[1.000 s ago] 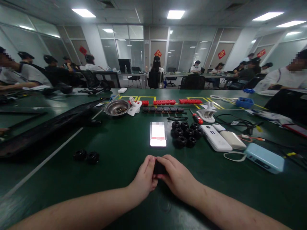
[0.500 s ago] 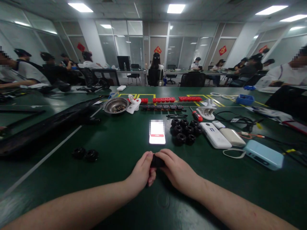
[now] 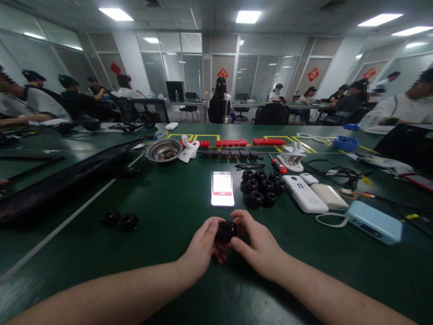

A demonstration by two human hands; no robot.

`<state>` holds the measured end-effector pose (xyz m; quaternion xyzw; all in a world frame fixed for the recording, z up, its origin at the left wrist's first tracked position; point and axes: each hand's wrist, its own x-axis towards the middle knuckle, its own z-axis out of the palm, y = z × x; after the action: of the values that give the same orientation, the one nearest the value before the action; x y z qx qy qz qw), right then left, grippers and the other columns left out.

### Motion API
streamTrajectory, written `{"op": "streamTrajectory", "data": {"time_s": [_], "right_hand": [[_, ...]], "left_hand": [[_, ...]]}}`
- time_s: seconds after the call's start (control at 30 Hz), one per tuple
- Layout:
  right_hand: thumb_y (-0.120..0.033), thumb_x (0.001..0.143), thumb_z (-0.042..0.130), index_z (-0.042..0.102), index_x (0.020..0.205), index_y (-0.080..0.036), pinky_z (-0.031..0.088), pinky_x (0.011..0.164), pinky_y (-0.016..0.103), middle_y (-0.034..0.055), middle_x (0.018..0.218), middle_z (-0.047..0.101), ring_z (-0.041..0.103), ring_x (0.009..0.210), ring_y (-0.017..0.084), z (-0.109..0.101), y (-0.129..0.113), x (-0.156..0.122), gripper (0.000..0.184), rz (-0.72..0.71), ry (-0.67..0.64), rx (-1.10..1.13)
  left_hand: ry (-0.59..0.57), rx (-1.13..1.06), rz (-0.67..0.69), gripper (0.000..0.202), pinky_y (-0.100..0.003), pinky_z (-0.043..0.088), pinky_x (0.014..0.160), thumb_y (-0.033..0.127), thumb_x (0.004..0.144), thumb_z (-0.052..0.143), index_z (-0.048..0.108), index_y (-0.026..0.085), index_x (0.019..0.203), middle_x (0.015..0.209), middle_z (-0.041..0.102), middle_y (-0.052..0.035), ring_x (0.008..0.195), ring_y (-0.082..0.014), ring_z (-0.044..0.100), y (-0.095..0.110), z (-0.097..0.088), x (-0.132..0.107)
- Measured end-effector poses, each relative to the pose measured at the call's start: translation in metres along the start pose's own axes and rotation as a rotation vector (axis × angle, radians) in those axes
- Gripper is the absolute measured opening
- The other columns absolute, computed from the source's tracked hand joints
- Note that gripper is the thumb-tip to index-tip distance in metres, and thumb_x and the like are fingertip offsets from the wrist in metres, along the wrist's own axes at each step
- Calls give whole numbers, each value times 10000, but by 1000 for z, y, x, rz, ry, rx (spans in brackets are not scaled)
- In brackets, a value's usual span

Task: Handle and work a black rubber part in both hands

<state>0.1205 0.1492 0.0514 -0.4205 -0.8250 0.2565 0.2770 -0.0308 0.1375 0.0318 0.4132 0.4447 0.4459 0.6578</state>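
A black cylindrical fitting is between my two hands, just above the near part of the table. My left hand wraps around its left side, with the thumb on top and the other fingers curled below. At its right end, the thumb and fingers of my right hand curve around the edge, so more of the fitting shows. A lit phone lies right beyond my hands. Several similar black fittings stand in a cluster to its right, and two more black fittings sit at the left.
Farther back are a metal bowl with small parts, red trays, a black strip and a screwdriver. White power bank, light-blue box and cables lie right. A long black object extends along the left.
My right hand has shifted slightly right and its fingers have spread from over the fitting to its right end. The fitting is now more exposed. My left hand keeps its hold.
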Motion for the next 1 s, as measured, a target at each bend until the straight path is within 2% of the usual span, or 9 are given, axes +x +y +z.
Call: {"op": "streamTrajectory", "data": {"time_s": [0.1, 0.27, 0.37, 0.47, 0.63, 0.73, 0.83, 0.9, 1.0], "right_hand": [[-349, 827, 408, 520, 901, -176, 414, 550, 266, 19, 684, 584, 529, 598, 150, -1, 4, 3, 220, 32, -46, -73], [-242, 792, 463, 451, 1105, -167, 386, 765, 355, 103, 1018, 546, 490, 908, 222, -6, 1, 5, 322, -318, 40, -313], [-340, 764, 500, 421, 1109, -165, 415, 712, 341, 83, 958, 567, 522, 846, 211, -7, 0, 5, 394, -139, 71, -259], [-371, 827, 394, 526, 912, -163, 415, 557, 282, 41, 701, 583, 535, 630, 170, -6, 1, 6, 260, 4, -16, -304], [-355, 823, 423, 444, 1095, -128, 410, 704, 322, 108, 948, 577, 514, 840, 212, -9, -1, 5, 355, -351, -6, -331], [-483, 784, 428, 411, 1117, -137, 419, 655, 306, 87, 888, 586, 536, 772, 197, -10, 1, 3, 481, -256, 24, -265], [-513, 796, 369, 535, 872, -140, 399, 533, 276, 55, 672, 580, 525, 599, 175, -8, 2, 4, 415, -152, -16, -378], [-468, 813, 371, 551, 829, -132, 400, 538, 282, 71, 684, 590, 525, 612, 183, -7, 2, 4, 382, -227, -13, -463], [-344, 827, 391, 460, 1082, -121, 426, 639, 305, 106, 939, 594, 539, 779, 203, -8, -2, 4, 346, -385, 6, -471]], "left_hand": [[-33, 19, -31, 379, -190, 389, 398, 503, 725, 421, 411, 169, 905, 598, 568, 19, 439, -104, 566, 1, 0, -1], [-50, -20, -52, 404, -193, 387, 381, 525, 743, 374, 410, 149, 888, 523, 567, 10, 393, -110, 552, 0, -3, 3], [-33, -52, -47, 376, -191, 392, 386, 491, 756, 392, 415, 151, 916, 525, 554, 24, 403, -100, 541, 1, -4, 3], [-46, -25, -64, 400, -197, 405, 412, 495, 750, 404, 422, 148, 949, 588, 589, -3, 458, -118, 580, 2, -3, 2], [-80, -45, -87, 446, -207, 414, 421, 546, 720, 412, 464, 116, 824, 529, 602, -35, 446, -133, 585, 4, -4, 3], [-66, -113, -115, 423, -212, 428, 446, 520, 741, 406, 476, 110, 816, 531, 597, -32, 450, -117, 574, 7, -6, 4], [-97, -83, -96, 406, -223, 442, 471, 500, 700, 493, 472, 125, 857, 588, 609, -24, 509, -134, 598, 6, -8, 4], [-126, -42, -80, 438, -228, 441, 466, 523, 670, 512, 477, 123, 844, 589, 615, -34, 518, -151, 607, 3, -8, 4], [-129, -38, -81, 464, -223, 428, 443, 555, 700, 435, 494, 100, 767, 527, 604, -57, 466, -143, 587, 0, -8, 5]]}}
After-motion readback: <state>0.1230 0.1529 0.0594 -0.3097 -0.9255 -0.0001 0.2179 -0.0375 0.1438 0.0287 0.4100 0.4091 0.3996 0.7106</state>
